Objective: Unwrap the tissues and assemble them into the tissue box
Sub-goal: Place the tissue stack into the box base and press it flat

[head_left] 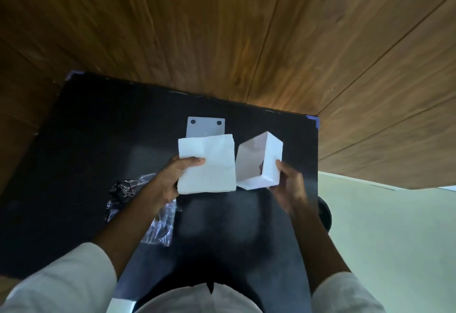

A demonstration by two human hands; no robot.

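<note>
A black table (86, 139) is bearing the work, with wooden panelling beyond it. On it, at the person's left, the discarded clear plastic wrapper (158, 223) is lying crumpled, so the unwrapping step is, by my judgement, complete. The left hand (170, 179) is gripping the bare stack of white tissues (207, 164) by its near left edge, thumb on top, holding it above the table. Just beside it, the right hand (286, 189) is clasping the white tissue box (259, 162), tilted so that its open side is facing toward the stack. Stack and box are sitting close together but apart. A flat white panel (206, 127) with two dark holes (probably the box's lid or base) is lying on the table behind the stack.

The insertion step is in hand. The next move is calling for the stack's edge to be squared to the opening and slid in; the stack looks about as wide as the opening, so slight compression may be needed.
</note>
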